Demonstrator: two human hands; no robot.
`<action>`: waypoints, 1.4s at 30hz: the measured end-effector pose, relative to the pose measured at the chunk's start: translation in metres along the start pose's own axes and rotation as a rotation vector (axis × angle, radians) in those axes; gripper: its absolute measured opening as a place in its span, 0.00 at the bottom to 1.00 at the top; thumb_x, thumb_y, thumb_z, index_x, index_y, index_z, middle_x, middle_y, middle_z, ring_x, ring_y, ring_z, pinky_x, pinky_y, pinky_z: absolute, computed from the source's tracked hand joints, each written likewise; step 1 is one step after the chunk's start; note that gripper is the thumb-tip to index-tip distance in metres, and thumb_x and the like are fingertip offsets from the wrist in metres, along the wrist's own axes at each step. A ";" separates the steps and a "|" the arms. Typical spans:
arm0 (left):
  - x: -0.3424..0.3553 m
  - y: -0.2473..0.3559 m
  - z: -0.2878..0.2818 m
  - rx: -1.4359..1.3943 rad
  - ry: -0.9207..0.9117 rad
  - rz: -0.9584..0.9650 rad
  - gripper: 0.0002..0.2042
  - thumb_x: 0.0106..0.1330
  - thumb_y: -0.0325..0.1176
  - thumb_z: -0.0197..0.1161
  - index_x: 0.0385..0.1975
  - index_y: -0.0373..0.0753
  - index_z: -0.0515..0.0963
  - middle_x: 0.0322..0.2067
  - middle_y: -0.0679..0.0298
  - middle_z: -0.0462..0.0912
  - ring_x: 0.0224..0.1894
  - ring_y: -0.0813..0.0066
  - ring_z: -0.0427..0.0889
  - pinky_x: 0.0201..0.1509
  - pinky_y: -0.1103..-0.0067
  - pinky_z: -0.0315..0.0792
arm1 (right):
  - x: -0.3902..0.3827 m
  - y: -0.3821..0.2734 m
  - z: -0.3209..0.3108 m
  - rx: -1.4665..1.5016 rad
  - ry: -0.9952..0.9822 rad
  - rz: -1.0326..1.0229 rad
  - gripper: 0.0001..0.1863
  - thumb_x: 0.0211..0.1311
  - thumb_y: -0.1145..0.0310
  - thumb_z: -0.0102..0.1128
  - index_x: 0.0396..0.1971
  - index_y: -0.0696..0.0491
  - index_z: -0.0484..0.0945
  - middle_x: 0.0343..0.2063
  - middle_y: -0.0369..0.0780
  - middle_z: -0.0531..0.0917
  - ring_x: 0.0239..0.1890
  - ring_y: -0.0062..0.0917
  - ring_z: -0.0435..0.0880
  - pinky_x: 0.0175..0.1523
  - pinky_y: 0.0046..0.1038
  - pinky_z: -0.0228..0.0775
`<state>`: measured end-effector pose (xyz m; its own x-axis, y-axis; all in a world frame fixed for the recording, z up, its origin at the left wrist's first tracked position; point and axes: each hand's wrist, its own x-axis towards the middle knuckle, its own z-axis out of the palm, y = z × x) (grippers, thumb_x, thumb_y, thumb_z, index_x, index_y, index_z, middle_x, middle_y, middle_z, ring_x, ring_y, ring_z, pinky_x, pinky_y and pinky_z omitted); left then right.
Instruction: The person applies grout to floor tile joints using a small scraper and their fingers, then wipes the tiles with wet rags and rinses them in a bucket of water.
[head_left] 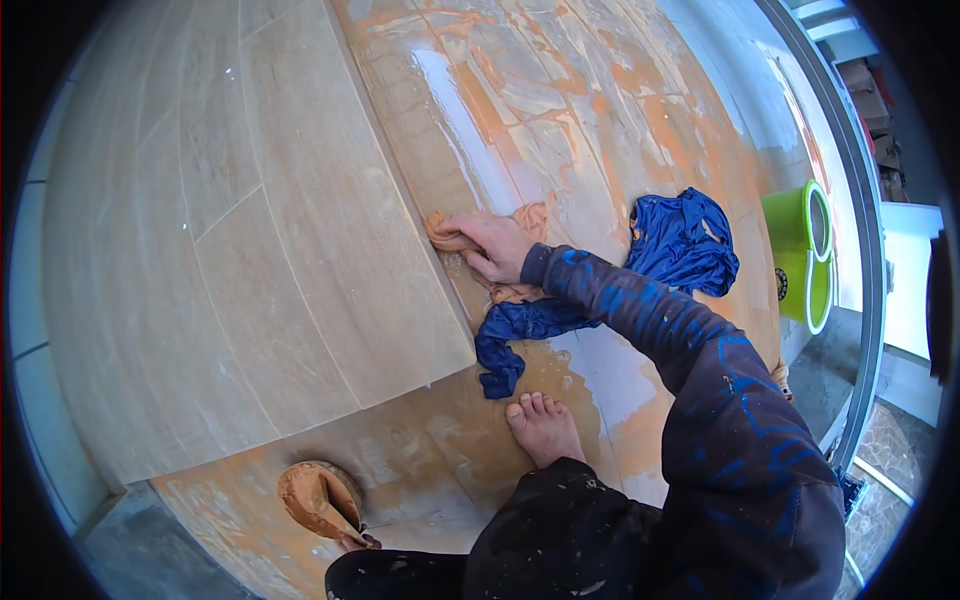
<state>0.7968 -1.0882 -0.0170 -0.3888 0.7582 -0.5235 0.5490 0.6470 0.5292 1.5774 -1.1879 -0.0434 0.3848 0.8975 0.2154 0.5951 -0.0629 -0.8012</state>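
My right hand [500, 245] is closed over a wet, orange-stained cloth [455, 232], with the fingers bunching it beside the edge of the raised wood-look step [300, 220]. Part of the cloth spreads out beyond the hand and under the wrist. A dark blue garment [690, 240] lies crumpled on the wet floor to the right of my hand. Another stretch of blue fabric [515, 335] runs below my forearm; the sleeve hides whether the two are joined. My left hand is outside the picture.
Orange-brown residue and puddles streak the tiled floor [640, 90]. My bare foot [545, 428] rests near the step's corner. A round, orange-coated object [320, 495] lies at lower left. To the right, a green bucket [790, 225] stands beside a door frame [868, 240].
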 end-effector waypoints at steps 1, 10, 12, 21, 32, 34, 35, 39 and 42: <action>-0.012 0.003 0.006 -0.066 -0.003 -0.028 0.13 0.77 0.43 0.46 0.44 0.41 0.70 0.32 0.60 0.80 0.20 0.71 0.73 0.19 0.72 0.69 | -0.029 -0.017 0.001 0.019 -0.006 0.054 0.27 0.55 0.75 0.60 0.58 0.51 0.73 0.46 0.49 0.81 0.51 0.48 0.81 0.56 0.42 0.75; -0.101 0.008 0.003 -0.275 -0.067 -0.021 0.11 0.77 0.41 0.45 0.47 0.42 0.68 0.31 0.58 0.81 0.19 0.70 0.74 0.19 0.72 0.70 | -0.157 -0.138 0.018 -0.036 0.041 0.117 0.28 0.51 0.78 0.59 0.57 0.52 0.72 0.46 0.48 0.81 0.51 0.48 0.80 0.54 0.43 0.75; -0.123 0.003 0.011 -0.289 -0.073 -0.025 0.10 0.77 0.41 0.45 0.47 0.42 0.68 0.30 0.58 0.81 0.19 0.70 0.74 0.19 0.71 0.71 | -0.184 -0.151 0.023 -0.016 -0.050 0.139 0.28 0.51 0.78 0.60 0.56 0.51 0.73 0.46 0.48 0.81 0.51 0.48 0.80 0.53 0.43 0.76; -0.151 -0.049 0.020 -0.451 -0.025 -0.061 0.09 0.78 0.39 0.44 0.50 0.44 0.67 0.29 0.57 0.82 0.19 0.70 0.76 0.19 0.71 0.73 | -0.273 -0.190 0.029 0.130 -0.541 -0.088 0.25 0.51 0.80 0.60 0.52 0.52 0.74 0.43 0.41 0.80 0.50 0.41 0.79 0.51 0.38 0.76; -0.184 -0.138 -0.020 -0.671 0.087 0.008 0.08 0.82 0.40 0.40 0.51 0.46 0.64 0.27 0.56 0.83 0.17 0.72 0.76 0.16 0.74 0.72 | -0.350 -0.308 0.049 0.619 -0.752 0.122 0.28 0.57 0.81 0.54 0.61 0.55 0.73 0.53 0.47 0.81 0.59 0.38 0.79 0.65 0.33 0.70; -0.184 -0.160 -0.035 -0.688 0.114 -0.015 0.09 0.83 0.41 0.39 0.49 0.45 0.63 0.27 0.56 0.83 0.17 0.72 0.76 0.16 0.75 0.72 | -0.336 -0.327 0.051 0.732 -0.868 0.074 0.25 0.60 0.80 0.54 0.60 0.57 0.74 0.56 0.47 0.80 0.60 0.36 0.79 0.66 0.31 0.68; -0.180 -0.165 -0.040 -0.684 0.129 -0.024 0.10 0.84 0.42 0.38 0.48 0.45 0.63 0.27 0.56 0.82 0.17 0.73 0.77 0.16 0.76 0.72 | -0.325 -0.340 0.055 0.711 -0.881 0.061 0.25 0.60 0.80 0.54 0.60 0.57 0.74 0.56 0.47 0.80 0.60 0.36 0.79 0.66 0.31 0.68; -0.161 -0.195 -0.056 -0.721 0.158 -0.015 0.10 0.83 0.41 0.41 0.46 0.44 0.64 0.28 0.57 0.83 0.18 0.73 0.76 0.18 0.76 0.73 | -0.272 -0.404 0.102 0.689 -1.019 0.008 0.25 0.65 0.79 0.56 0.63 0.57 0.71 0.58 0.47 0.79 0.61 0.37 0.78 0.68 0.32 0.67; -0.154 -0.206 -0.079 -0.752 0.258 -0.053 0.09 0.83 0.41 0.40 0.45 0.43 0.62 0.27 0.58 0.79 0.17 0.73 0.76 0.16 0.76 0.73 | -0.237 -0.451 0.175 0.532 -1.062 -0.056 0.27 0.67 0.79 0.57 0.66 0.56 0.68 0.60 0.49 0.77 0.64 0.39 0.77 0.69 0.34 0.67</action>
<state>0.6849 -1.3318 0.0073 -0.6096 0.6607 -0.4379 -0.0855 0.4944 0.8650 1.0939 -1.2952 0.1694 -0.5586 0.8218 -0.1123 0.1287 -0.0479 -0.9905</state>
